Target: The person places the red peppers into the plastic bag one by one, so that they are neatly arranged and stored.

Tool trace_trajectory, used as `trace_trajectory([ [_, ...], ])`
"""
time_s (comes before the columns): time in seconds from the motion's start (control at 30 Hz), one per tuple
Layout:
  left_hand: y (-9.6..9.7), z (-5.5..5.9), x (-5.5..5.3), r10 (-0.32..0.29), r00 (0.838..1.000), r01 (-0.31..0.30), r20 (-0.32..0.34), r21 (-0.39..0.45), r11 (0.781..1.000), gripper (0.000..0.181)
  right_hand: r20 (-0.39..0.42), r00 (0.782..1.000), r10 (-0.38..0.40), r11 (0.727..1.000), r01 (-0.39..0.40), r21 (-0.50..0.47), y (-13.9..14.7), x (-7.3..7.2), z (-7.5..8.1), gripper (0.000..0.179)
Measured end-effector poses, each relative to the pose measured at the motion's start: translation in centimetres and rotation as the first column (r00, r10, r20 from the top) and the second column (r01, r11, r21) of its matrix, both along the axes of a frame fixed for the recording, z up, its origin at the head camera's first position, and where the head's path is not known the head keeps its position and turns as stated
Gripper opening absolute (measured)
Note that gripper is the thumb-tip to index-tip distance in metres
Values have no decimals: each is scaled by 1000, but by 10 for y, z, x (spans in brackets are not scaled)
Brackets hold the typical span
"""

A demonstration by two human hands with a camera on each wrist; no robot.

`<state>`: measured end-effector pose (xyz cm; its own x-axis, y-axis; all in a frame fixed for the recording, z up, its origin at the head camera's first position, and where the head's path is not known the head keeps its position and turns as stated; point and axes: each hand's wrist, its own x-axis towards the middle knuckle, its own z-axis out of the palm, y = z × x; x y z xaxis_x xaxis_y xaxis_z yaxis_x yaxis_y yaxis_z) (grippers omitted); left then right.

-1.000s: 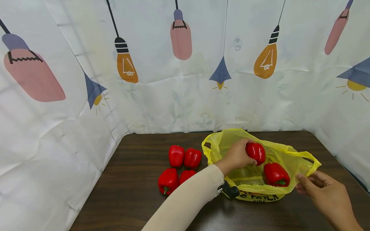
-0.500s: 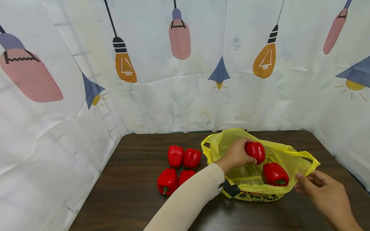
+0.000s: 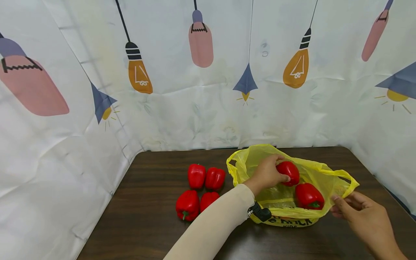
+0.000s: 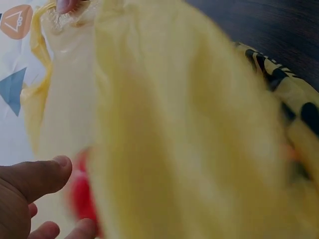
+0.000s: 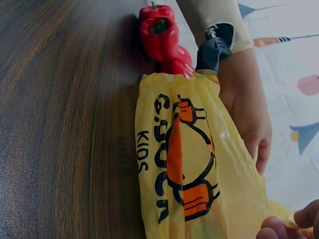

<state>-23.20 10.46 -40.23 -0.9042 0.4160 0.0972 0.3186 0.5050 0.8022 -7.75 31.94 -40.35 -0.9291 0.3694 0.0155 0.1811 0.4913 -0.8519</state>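
A yellow plastic bag [image 3: 274,198] lies with its mouth spread wide, two red bell peppers inside. My left hand [image 3: 268,172] reaches in over the near-left rim beside the upper bell pepper [image 3: 290,172]. In the left wrist view, the thumb [image 4: 45,177] and fingertips stand spread around that pepper [image 4: 82,194], which is partly hidden by the bag wall. The second bell pepper [image 3: 309,196] rests lower right in the bag. My right hand [image 3: 368,216] pinches the bag's right edge near its handle, thumb against curled fingers.
To the left of the bag, several red bell peppers [image 3: 187,206] stand on the dark wooden table [image 3: 139,216], one partly behind the left sleeve [image 3: 212,220]. A white curtain [image 3: 195,119] printed with lamps hangs behind the table.
The upper pepper has slipped slightly down and right in the bag, away from the left fingers. My right hand keeps its pinch on the bag edge. The view has shifted slightly.
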Motion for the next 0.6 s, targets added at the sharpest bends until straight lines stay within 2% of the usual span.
trace_trajectory([
  [0.17,-1,2,1,-25,1000,25,-18,-1,1000,59,3,1000,-5,1000,5,-4,0,0,0,51],
  [0.3,-2,10,7,-50,998,49,-41,-6,999,57,8,1000,-8,1000,8,-9,-1,-1,-1,51],
  [0.6,-10,34,23,-196,977,195,-85,-17,981,57,0,1000,2,1000,-2,13,-2,-2,-1,52],
])
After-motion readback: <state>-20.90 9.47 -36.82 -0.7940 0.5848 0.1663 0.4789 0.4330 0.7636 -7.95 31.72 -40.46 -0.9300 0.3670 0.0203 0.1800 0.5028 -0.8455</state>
